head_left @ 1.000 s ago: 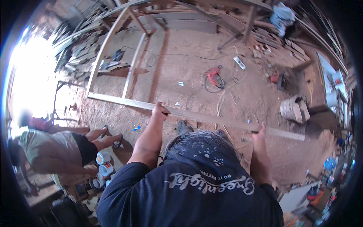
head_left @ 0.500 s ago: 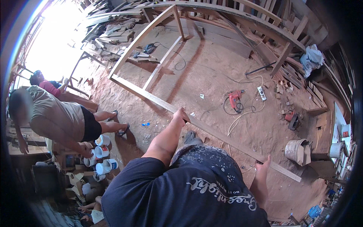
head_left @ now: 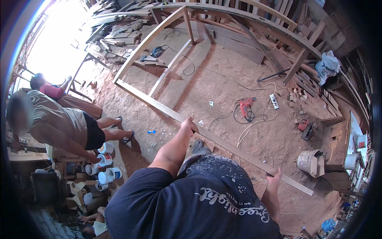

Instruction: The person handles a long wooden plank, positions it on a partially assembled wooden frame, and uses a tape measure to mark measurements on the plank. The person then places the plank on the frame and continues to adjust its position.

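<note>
A long wooden rail [head_left: 232,149] runs slantwise in front of me, from the upper left down to the lower right. My left hand [head_left: 188,125] is closed around its middle stretch. Closer to its right end, my right hand [head_left: 273,178] grips it too, thumb up over the wood and most fingers hidden beneath. At the far left the rail meets a curved wooden piece [head_left: 141,44] at a corner. A thinner crossbar [head_left: 169,69] branches off it toward a short upright [head_left: 188,26], so the whole looks like one open wooden frame.
A workbench [head_left: 262,24] stands behind the frame. On the dusty floor lie a red power drill [head_left: 247,102], a white power strip [head_left: 274,101] with cables, and a hammer [head_left: 148,59]. A bucket [head_left: 308,161] stands right. One person [head_left: 59,123] bends over white buckets [head_left: 109,175]; another [head_left: 51,89] sits behind.
The rail's right end has shifted slightly left and nearer to me, my right hand with it. Both hands keep their grip. The seated person's forearms have come up into view.
</note>
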Demonstrator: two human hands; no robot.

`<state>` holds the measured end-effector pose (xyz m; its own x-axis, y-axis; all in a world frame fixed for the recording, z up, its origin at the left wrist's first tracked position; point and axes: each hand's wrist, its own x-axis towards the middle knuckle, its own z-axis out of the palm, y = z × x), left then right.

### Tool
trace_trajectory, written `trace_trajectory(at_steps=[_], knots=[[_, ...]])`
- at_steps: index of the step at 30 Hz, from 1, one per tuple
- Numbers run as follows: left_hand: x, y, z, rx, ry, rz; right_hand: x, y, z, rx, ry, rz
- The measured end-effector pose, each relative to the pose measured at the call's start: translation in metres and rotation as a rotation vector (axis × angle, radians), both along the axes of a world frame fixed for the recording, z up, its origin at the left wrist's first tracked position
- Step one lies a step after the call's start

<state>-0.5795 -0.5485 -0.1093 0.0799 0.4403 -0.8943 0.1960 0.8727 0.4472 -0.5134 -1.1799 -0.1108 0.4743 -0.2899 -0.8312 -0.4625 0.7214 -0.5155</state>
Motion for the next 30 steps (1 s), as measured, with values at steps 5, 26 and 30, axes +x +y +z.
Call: trace_trajectory(at_steps=[5,26,30], knots=[[-0.003,0.001,-0.001,0.004,0.028,-0.031,-0.004,-0.007,-0.009,0.023,-0.041,0.006],[-0.006,0.006,0.011,0.0,0.005,-0.072,0.001,-0.001,-0.024,0.129,-0.013,-0.099],[-0.008,0.006,0.005,0.001,-0.005,-0.048,-0.001,0.003,-0.013,0.139,0.004,-0.056]])
